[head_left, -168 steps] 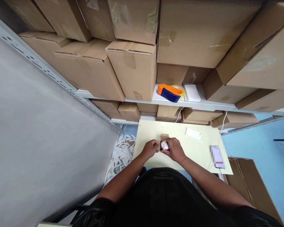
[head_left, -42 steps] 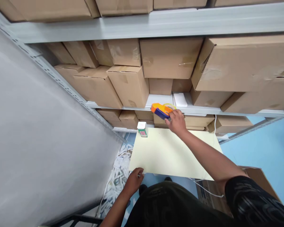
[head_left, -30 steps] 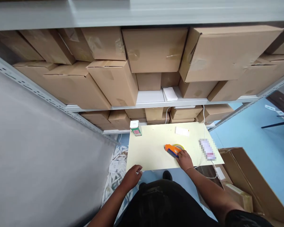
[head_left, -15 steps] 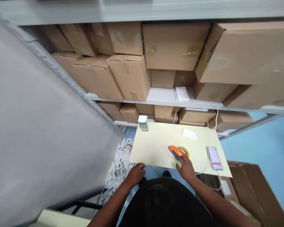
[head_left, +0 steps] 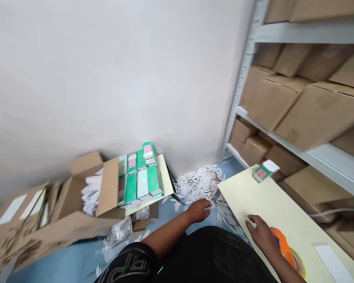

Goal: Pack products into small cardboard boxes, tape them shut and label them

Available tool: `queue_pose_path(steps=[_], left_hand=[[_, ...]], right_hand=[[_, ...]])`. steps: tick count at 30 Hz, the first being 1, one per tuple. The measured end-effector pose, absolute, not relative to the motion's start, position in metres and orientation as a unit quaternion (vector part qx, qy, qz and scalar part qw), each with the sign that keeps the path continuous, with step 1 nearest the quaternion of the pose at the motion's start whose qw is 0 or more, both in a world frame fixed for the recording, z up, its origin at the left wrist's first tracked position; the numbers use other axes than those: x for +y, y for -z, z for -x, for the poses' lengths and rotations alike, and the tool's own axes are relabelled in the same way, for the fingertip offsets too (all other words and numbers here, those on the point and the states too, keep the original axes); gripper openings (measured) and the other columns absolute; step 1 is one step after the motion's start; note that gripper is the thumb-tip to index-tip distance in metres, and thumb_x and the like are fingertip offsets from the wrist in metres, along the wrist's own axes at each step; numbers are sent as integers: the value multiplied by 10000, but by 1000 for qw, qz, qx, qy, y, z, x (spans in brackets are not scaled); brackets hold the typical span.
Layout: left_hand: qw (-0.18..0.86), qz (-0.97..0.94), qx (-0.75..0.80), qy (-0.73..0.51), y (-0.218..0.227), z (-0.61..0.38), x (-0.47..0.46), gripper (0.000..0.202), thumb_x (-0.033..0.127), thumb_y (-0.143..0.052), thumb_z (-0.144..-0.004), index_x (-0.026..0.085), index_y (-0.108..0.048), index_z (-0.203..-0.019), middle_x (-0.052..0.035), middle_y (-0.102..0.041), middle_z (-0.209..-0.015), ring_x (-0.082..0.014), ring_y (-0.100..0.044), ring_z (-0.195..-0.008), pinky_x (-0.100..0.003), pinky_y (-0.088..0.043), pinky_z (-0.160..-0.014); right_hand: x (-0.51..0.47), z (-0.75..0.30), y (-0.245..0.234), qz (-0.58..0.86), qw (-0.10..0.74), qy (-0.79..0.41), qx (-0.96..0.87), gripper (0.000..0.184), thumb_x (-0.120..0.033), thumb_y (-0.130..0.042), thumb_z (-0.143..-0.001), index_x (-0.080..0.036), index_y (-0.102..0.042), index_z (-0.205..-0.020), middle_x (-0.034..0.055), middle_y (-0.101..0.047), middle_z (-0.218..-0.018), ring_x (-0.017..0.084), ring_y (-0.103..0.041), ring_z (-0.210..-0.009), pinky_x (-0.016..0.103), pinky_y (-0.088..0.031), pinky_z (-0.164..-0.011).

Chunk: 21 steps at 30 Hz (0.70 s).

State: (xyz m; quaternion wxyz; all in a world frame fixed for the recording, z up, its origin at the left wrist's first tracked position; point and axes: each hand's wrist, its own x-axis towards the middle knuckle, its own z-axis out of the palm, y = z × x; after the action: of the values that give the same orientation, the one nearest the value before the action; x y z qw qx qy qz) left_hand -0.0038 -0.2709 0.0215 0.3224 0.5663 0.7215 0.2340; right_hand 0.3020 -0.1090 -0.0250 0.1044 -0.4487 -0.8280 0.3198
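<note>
My right hand [head_left: 261,234] lies flat on the pale yellow table [head_left: 247,196], fingers stretched forward and holding nothing. An orange tape dispenser [head_left: 283,245] with a yellowish roll lies against its right side. My left hand [head_left: 199,208] hovers left of the table's edge above the floor, its fingers loosely bent and empty. A small green and white box [head_left: 261,171] stands at the table's far corner. A white slip [head_left: 330,261] lies near the dispenser.
On the left, a board [head_left: 165,179] carries several green and white boxes [head_left: 140,177], beside an open carton [head_left: 88,196] of white packets. Paper scraps [head_left: 200,184] litter the blue floor. A metal rack [head_left: 283,122] of cartons runs along the right; a white wall stands ahead.
The view has swung left, toward the wall and the cartons on the floor. My right hand has let the tape dispenser rest on the table. My left hand has moved out from the table's edge.
</note>
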Motion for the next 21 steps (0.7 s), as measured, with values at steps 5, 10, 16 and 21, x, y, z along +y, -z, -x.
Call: queue_pose_path(steps=[5, 10, 16, 21], left_hand=[[275, -502, 761, -307, -31, 41, -347, 281, 246, -601, -833, 210, -698, -1094, -79, -704, -1069, -223, -659, -984, -331, -505, -908], [234, -462, 782, -347, -50, 90, -438, 298, 267, -599, -847, 211, -685, -1127, -87, -701, -1096, -224, -660, -989, -337, -509, -920], [177, -408, 801, -400, -91, 154, -545, 283, 276, -582, -881, 223, -690, -1137, -90, -704, -1112, -232, -649, -1037, -342, -501, -951], [109, -347, 817, -448, -129, 212, -609, 260, 279, -566, -921, 209, -686, -1141, -85, -702, -1140, -223, -648, -1074, -337, -504, -962]], right_hand=[[-127, -228, 9, 383, 94, -355, -848, 388, -578, -536, -839, -256, -733, -929, 100, -764, -1008, 301, -725, -959, 403, -561, -843], [-167, -142, 2, 357, 81, -368, -854, 391, -602, -558, -798, -273, -744, -898, 86, -782, -1009, 312, -733, -959, 401, -555, -855], [-235, -33, -7, 341, 48, -362, -866, 465, -638, -543, -763, -247, -754, -900, 106, -790, -1002, 329, -735, -943, 404, -548, -824], [-294, 36, -21, 283, 26, -384, -879, 473, -637, -542, -796, -231, -748, -923, 93, -789, -1011, 308, -725, -956, 380, -540, -839]])
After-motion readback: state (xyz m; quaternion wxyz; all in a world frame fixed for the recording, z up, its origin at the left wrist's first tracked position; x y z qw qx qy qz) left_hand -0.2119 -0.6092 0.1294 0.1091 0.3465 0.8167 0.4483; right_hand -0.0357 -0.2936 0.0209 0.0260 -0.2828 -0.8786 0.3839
